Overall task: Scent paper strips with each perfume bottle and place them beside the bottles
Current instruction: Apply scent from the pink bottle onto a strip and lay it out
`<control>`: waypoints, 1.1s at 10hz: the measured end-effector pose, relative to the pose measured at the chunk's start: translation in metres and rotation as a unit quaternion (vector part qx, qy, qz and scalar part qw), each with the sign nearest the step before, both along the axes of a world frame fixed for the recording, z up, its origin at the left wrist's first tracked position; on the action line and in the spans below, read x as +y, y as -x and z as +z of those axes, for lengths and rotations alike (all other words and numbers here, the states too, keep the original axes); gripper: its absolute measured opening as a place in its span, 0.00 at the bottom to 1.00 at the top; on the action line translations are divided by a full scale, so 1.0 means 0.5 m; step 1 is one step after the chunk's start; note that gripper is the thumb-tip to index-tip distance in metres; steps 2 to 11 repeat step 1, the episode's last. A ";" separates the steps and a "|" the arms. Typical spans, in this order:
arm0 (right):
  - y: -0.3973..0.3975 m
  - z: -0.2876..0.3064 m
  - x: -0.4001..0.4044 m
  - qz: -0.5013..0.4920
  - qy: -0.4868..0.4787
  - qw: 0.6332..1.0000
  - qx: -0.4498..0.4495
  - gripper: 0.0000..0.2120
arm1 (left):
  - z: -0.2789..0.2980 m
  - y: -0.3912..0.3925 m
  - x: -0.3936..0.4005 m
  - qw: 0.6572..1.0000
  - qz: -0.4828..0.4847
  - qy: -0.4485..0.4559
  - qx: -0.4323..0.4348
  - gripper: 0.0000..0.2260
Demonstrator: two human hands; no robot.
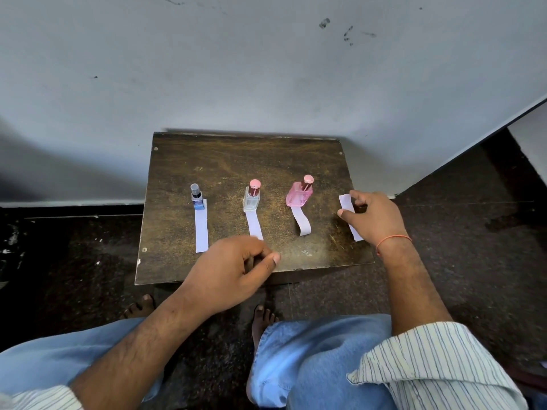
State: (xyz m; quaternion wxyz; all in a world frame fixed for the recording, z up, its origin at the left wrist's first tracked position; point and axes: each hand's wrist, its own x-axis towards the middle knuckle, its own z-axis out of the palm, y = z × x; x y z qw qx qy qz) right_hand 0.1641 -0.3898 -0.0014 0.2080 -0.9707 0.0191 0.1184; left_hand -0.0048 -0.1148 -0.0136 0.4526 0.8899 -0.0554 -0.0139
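Observation:
Three perfume bottles stand in a row on a small dark wooden table: a blue bottle with a grey cap, a clear bottle with a pink cap, and a pink bottle. A white paper strip lies in front of each: left strip, middle strip, curled right strip. My right hand lies over a fourth strip at the table's right edge, thumb and fingers closed on it. My left hand hovers at the front edge, fingers curled with nothing in them, covering the middle strip's near end.
The table stands against a pale wall on a dark speckled floor. My knees in blue jeans and bare feet are just below the table's front edge. A second wall edge runs at the far right.

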 end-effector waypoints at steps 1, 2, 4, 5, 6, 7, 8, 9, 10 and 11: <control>0.026 0.008 0.019 0.000 -0.002 0.998 -0.057 0.29 | 0.021 -0.007 0.007 0.988 0.098 -0.055 -0.106 0.11; 0.026 0.008 0.019 0.000 -0.002 0.998 -0.057 0.29 | 0.021 -0.007 0.007 0.988 0.098 -0.055 -0.106 0.11; 0.026 0.008 0.019 0.000 -0.002 0.998 -0.057 0.29 | 0.021 -0.007 0.007 0.988 0.098 -0.055 -0.106 0.11; 0.026 0.008 0.019 0.000 -0.002 0.998 -0.057 0.29 | 0.021 -0.007 0.007 0.988 0.098 -0.055 -0.106 0.11; 0.026 0.008 0.019 0.000 -0.002 0.998 -0.057 0.29 | 0.021 -0.007 0.007 0.988 0.098 -0.055 -0.106 0.11; 0.026 0.008 0.019 0.000 -0.002 0.998 -0.057 0.29 | 0.021 -0.007 0.007 0.988 0.098 -0.055 -0.106 0.11; 0.026 0.008 0.019 0.000 -0.002 0.998 -0.057 0.29 | 0.021 -0.007 0.007 0.988 0.098 -0.055 -0.106 0.11; 0.026 0.008 0.019 0.000 -0.002 0.998 -0.057 0.29 | 0.021 -0.007 0.007 0.988 0.098 -0.055 -0.106 0.11; 0.026 0.008 0.019 0.000 -0.002 0.998 -0.057 0.29 | 0.021 -0.007 0.007 0.988 0.098 -0.055 -0.106 0.11; 0.026 0.008 0.019 0.000 -0.002 0.998 -0.057 0.29 | 0.021 -0.007 0.007 0.988 0.098 -0.055 -0.106 0.11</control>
